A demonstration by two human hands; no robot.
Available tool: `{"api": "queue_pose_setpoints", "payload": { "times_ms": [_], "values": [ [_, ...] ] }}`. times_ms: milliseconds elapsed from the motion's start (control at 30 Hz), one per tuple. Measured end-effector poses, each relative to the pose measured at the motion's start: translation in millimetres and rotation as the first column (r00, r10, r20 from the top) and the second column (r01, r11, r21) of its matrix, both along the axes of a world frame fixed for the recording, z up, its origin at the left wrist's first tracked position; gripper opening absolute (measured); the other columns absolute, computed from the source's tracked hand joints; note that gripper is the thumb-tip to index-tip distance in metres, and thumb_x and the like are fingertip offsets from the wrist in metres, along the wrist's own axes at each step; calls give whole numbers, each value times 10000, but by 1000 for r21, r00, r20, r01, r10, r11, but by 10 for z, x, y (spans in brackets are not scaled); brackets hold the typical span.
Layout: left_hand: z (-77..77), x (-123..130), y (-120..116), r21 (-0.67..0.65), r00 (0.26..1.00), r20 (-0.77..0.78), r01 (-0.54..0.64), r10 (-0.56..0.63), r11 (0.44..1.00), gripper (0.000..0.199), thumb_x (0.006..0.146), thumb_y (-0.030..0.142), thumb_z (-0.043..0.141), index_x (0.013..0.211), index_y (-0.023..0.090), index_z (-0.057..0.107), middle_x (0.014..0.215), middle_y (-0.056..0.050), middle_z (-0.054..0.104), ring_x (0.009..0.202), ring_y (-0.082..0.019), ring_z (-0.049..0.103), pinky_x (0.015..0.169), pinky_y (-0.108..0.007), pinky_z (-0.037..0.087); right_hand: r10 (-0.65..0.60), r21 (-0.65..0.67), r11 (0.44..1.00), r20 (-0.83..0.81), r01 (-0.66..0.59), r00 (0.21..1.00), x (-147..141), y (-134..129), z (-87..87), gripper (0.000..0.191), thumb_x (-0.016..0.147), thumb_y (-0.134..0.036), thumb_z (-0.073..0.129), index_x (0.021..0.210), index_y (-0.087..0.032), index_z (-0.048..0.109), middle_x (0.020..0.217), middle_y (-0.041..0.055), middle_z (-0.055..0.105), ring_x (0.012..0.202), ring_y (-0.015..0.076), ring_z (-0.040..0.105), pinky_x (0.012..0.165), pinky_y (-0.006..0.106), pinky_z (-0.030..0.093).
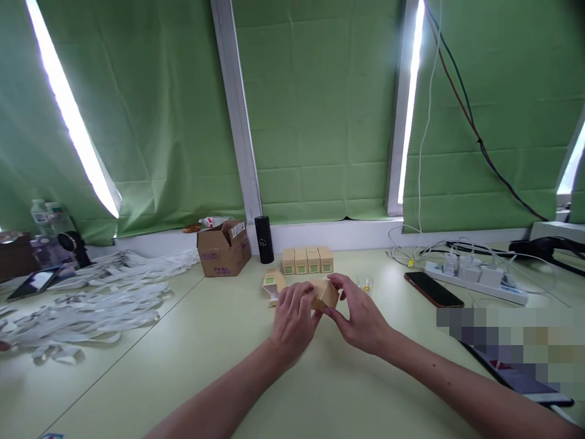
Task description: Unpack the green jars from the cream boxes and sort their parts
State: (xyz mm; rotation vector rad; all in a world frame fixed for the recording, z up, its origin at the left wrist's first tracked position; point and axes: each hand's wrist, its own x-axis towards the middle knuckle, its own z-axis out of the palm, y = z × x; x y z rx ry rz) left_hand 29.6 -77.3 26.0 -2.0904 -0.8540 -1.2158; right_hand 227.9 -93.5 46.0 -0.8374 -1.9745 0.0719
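Between my two hands is a small brown cardboard box (325, 295), tilted and held just above the table. My left hand (295, 314) is closed on its left side, with the fingers curled over the top. On the right side, my right hand (361, 317) pinches the box between thumb and fingers. Just left of it, a partly open small carton (273, 284) with a green label lies on the table. Behind stands a row of several small brown boxes (308, 261) with green labels. A small clear glass (365, 283) with something yellow in it is close to my right hand.
A larger open cardboard box (223, 249) and a black cylinder (264, 239) stand at the back. White straps (114, 299) cover the left table. To the right lie a phone (433, 289), a power strip (475, 281) with cables and a tablet (516, 372).
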Motion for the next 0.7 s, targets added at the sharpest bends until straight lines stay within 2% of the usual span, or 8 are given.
{"api": "queue_pose_setpoints", "payload": {
  "times_ms": [167, 433, 700],
  "values": [
    [-38, 5, 28, -69, 999, 35, -19, 21, 997, 336, 904, 193, 683, 1184, 215, 498, 1167, -123, 666, 1068, -296, 651, 898, -478, 520, -27, -99, 995, -39, 23, 999, -47, 28, 15, 527, 914, -295, 628, 1386, -261, 395, 1146, 99, 673, 987, 269, 675, 829, 443, 597],
    [-100, 33, 13, -235, 998, 44, 44, -34, 971, 415, 859, 142, 704, 1193, 219, 472, 1178, -115, 639, 1069, -296, 634, 883, -489, 564, -79, -153, 986, -66, 68, 995, -28, 80, -182, 528, 911, -313, 620, 1385, -248, 397, 1118, 97, 682, 912, 255, 672, 790, 417, 587],
    [-160, -36, 86, -413, 994, 75, 107, -84, 904, 529, 861, 79, 617, 1325, 224, 410, 1256, -119, 621, 1175, -305, 605, 969, -523, 548, -9, -262, 965, -157, -32, 988, 16, 4, -149, 372, 1043, -391, 443, 1377, -249, 364, 1049, 85, 754, 821, 219, 704, 742, 367, 564]
  ]
}}
